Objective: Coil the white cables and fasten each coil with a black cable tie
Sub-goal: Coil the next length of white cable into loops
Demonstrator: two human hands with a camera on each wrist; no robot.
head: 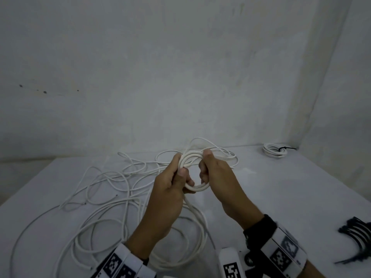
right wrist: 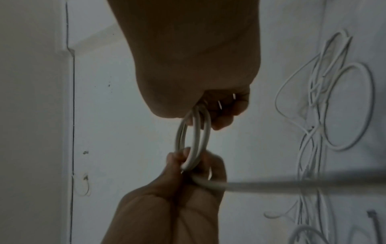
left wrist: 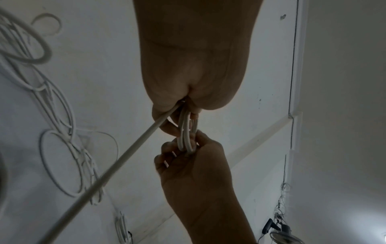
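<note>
Two hands held one small coil (head: pixel 193 171) of white cable above the desk (head: pixel 281 197). The left hand (head: pixel 170 189) had its fingers curled round the coil's left side, the right hand (head: pixel 216 173) round its right, the ring roughly facing the camera. Its loose tail (left wrist: pixel 117 161) ran down to tangled cable (head: pixel 112 183). A tied coil (head: pixel 275 150) lay far right; black ties (head: pixel 357 233), blurred, perhaps several, sat near right.

Bare pale wall (head: pixel 160 67), room corner, white table (head: pixel 291 197), dim light
</note>
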